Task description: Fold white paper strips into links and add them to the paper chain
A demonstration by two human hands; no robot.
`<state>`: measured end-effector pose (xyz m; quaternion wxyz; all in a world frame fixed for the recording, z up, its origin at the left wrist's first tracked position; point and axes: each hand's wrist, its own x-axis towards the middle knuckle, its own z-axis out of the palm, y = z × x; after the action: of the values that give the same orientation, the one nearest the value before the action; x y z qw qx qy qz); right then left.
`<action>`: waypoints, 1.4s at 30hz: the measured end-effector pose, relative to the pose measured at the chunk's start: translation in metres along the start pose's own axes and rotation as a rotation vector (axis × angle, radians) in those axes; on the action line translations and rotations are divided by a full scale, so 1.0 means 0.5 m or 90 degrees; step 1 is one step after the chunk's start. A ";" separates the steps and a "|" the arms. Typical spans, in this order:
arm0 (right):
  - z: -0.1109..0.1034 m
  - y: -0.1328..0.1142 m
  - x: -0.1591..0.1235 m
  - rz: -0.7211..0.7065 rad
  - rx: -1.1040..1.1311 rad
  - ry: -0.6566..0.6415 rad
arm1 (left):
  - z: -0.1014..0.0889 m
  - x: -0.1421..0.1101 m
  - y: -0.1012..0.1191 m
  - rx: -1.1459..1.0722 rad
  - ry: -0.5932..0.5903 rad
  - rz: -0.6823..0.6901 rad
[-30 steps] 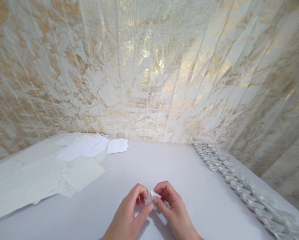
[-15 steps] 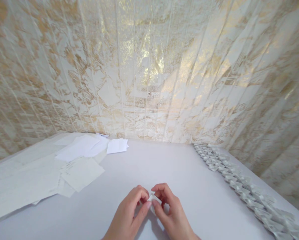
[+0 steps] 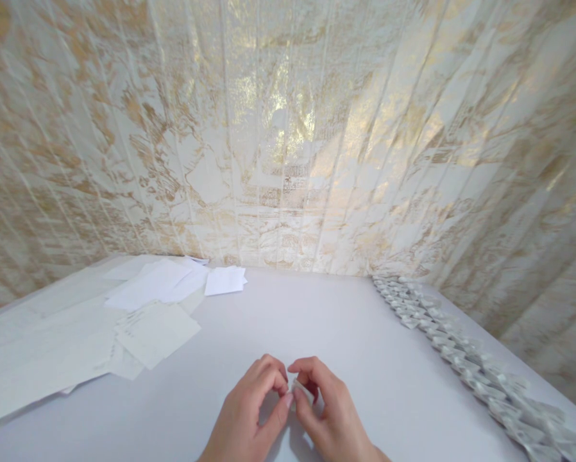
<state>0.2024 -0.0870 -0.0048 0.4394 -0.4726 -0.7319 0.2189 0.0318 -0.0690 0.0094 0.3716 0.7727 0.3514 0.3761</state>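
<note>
A small folded piece of white paper (image 3: 301, 386) sits between my hands near the bottom centre, mostly covered by my fingers. My right hand (image 3: 329, 401) pinches it between thumb and curled fingers. My left hand (image 3: 256, 401) meets it from the other side, its thumb tip and bent forefinger pressed to the paper's left edge. Both hands are just above the white table (image 3: 288, 327), where their shadows fall.
At the left lie large white sheets (image 3: 42, 346), overlapping loose papers (image 3: 148, 282) and cut squares (image 3: 160, 333). A small stack of white paper (image 3: 224, 281) is near the back edge. Rows of folded paper pieces (image 3: 465, 359) run down the right side. A gold-patterned curtain (image 3: 288, 160) hangs behind.
The folded paper has turned between my fingers, and less of it shows. My right forefinger has come closer to my left hand. Everything else lies as before.
</note>
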 end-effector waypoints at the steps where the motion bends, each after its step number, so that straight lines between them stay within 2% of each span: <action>1: -0.001 0.000 -0.001 -0.017 -0.016 0.000 | 0.000 -0.001 0.000 0.002 0.002 -0.002; 12: -0.001 0.004 -0.001 -0.063 -0.053 0.015 | 0.001 0.001 0.010 0.004 0.003 -0.002; 17: -0.002 0.004 -0.001 -0.107 -0.082 0.032 | 0.007 -0.001 0.007 -0.010 0.004 -0.030; 24: -0.003 -0.002 0.003 -0.154 -0.124 0.034 | 0.005 0.001 0.019 -0.123 -0.029 -0.110; 29: -0.003 -0.011 -0.001 -0.201 -0.113 0.023 | 0.007 0.006 0.004 -0.233 -0.016 -0.154; 32: -0.004 -0.007 -0.006 -0.180 -0.044 0.010 | 0.010 0.007 -0.011 -0.254 -0.016 -0.173; 37: -0.011 -0.003 0.000 -0.102 0.048 0.106 | 0.010 0.005 -0.021 -0.271 0.010 -0.186; 42: -0.015 -0.007 0.010 -0.093 0.023 0.063 | 0.009 0.009 -0.011 -0.355 0.024 -0.200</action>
<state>0.2063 -0.0848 0.0036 0.4983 -0.4200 -0.7378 0.1758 0.0362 -0.0642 0.0041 0.6159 0.5704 0.3564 0.4103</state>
